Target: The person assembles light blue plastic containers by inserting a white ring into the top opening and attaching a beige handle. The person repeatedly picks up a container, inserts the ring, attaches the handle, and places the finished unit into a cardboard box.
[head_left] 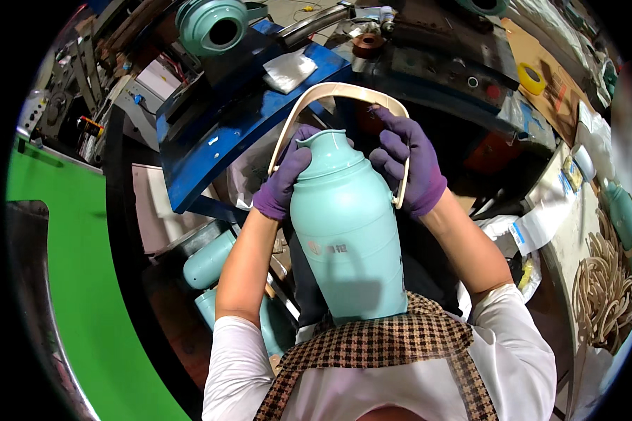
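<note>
A pale turquoise thermos flask [347,238] leans against my checked apron [372,344], its spouted top facing away from me. Over its neck arches a cream carrying handle [330,89], joined at both sides of the shoulder. My left hand [286,177], in a purple glove, is closed around the left side of the neck by the handle's end; some of its fingers are hidden behind the flask. On the other side my right hand [416,165], gloved alike, has its fingers curled at the handle's right arm, near the shoulder.
Ahead stands a blue metal bench [221,156] with a clear plastic bag [289,71] and a turquoise flask part [211,28]. More turquoise flask bodies [211,259] lie low at my left. At right, a bundle of cream strips [604,288] rests near yellow tape [531,78].
</note>
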Available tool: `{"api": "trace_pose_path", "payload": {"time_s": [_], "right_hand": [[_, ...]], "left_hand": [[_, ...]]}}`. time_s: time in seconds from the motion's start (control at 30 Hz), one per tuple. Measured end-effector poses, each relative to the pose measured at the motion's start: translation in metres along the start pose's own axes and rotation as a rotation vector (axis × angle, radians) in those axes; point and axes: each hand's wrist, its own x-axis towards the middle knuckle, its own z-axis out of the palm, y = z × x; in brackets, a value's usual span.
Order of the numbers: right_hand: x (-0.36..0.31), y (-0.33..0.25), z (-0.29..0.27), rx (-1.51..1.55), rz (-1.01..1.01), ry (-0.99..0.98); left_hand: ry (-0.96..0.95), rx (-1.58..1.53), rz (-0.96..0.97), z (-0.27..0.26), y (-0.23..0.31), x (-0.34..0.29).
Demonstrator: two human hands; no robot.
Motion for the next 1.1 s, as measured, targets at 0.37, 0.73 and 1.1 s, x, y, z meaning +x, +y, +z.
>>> {"api": "trace_pose_path", "payload": {"time_s": [0.37, 0.73, 1.1], "right_hand": [[-0.024, -0.020, 0.044, -1.164, -1.044, -0.857], [0.038, 0.012, -0.060, 0.104, -0.234, -0.153], [0.022, 0.031, -0.076, 0.584, 0.154, -0.365]], "left_hand": [[0.007, -0.039, 0.012, 0.000, -0.011, 0.001], [0.158, -0.147, 0.299, 0.020, -0.025, 0.028], [0.116, 0.116, 0.003, 0.025, -0.005, 0.008]]}}
